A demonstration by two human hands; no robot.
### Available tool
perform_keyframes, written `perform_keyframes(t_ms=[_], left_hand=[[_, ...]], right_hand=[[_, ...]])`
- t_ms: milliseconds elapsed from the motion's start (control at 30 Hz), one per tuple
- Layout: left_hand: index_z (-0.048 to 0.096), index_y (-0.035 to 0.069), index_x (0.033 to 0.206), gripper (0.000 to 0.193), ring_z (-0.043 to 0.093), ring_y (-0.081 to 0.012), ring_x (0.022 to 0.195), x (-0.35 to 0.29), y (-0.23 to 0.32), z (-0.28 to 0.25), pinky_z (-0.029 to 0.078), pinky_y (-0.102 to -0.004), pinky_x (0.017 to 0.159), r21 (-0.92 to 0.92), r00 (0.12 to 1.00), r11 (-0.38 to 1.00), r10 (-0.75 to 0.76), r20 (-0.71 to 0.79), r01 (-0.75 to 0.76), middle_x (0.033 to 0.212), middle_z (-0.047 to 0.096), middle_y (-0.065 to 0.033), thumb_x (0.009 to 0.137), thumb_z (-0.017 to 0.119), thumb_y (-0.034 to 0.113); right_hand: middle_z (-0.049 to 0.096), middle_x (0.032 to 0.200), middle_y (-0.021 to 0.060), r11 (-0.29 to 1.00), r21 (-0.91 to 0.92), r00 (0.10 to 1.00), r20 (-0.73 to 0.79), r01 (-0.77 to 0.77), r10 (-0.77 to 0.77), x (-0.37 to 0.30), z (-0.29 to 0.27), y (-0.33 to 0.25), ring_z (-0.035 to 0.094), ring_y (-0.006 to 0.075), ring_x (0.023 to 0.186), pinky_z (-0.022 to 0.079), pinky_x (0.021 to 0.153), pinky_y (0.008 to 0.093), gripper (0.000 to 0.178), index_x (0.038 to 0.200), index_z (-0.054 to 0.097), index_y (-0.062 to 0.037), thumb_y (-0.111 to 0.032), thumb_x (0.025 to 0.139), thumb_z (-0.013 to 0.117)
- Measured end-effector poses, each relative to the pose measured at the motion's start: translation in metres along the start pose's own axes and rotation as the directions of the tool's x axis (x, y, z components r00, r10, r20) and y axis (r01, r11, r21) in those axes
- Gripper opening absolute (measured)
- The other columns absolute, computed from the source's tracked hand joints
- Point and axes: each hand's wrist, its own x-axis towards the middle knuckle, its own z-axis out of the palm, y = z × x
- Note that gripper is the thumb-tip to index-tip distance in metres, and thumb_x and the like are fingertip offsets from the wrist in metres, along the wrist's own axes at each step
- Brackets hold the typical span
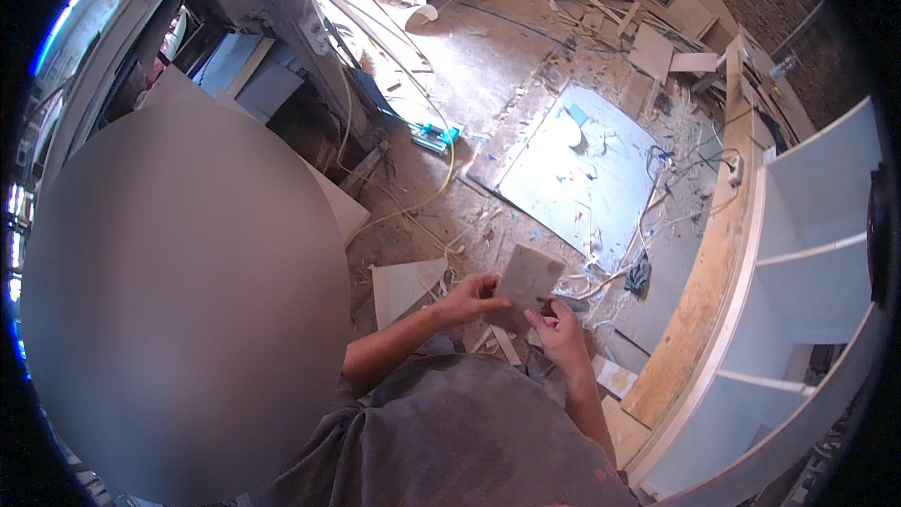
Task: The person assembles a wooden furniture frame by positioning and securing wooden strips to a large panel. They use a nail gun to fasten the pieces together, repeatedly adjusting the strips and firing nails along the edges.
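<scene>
A small flat grey-brown rectangular board [528,282] is held up in front of my body, tilted, with its broad face showing. My left hand [472,300] grips its left edge, thumb on the near face and fingers behind. At its lower right edge, my right hand [557,324] has thumb and fingers pinched close; a small dark spot shows by the fingertips, too small to name. Below the hands lie thin wood offcuts [505,345]. To the left of my left hand rests a pale board piece [408,289] on the floor.
A large white panel [582,178] lies ahead on the littered floor. Cables [648,216] run beside it. A long wooden plank [699,305] and a white shelf unit [807,235] stand at right. Scrap boards [657,47] pile up far off. A blurred round patch hides the left.
</scene>
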Motion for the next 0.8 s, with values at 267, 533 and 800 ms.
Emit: perform_keyframes(t_ms=[267,533,800], left_hand=[[0.061,-0.001,0.112,0.03,0.063,-0.0203,0.088,0.034,0.003,-0.197,0.05,-0.0338,0.081,0.568,0.625,0.81,0.367,-0.689,0.15,0.097,0.068,-0.0159,0.085,0.07,0.009],[0.063,-0.002,0.114,0.053,0.066,-0.0396,0.108,0.018,-0.131,-0.324,0.051,-0.0456,0.088,0.25,0.371,0.75,0.007,-0.929,0.613,0.111,0.067,-0.0274,0.082,0.069,0.041],[0.066,-0.004,0.112,0.053,0.063,-0.0459,0.111,0.056,-0.062,-0.241,0.05,-0.0473,0.093,-0.137,0.012,0.479,-0.295,-0.956,0.867,0.113,0.067,-0.0291,0.081,0.072,0.038]], right_hand=[[0.069,0.104,0.0191,0.913,-0.407,0.989,0.12,-0.031,0.087,0.105,-0.029,0.018,0.068,0.0344,0.095,0.053,0.086,0.0422,0.046,0.121,0.068,-0.0062,-0.025,0.081,0.078],[0.072,0.109,0.0191,0.86,-0.453,0.885,0.267,-0.234,0.381,0.263,-0.081,0.086,0.07,0.0304,0.101,0.053,0.091,0.0387,0.048,0.124,0.068,-0.0063,-0.03,0.082,0.078],[0.071,0.106,0.0196,0.742,-0.666,0.933,0.306,0.07,0.187,0.552,-0.226,0.05,0.069,0.0343,0.099,0.053,0.09,0.0419,0.047,0.12,0.07,-0.008,-0.031,0.08,0.08]])
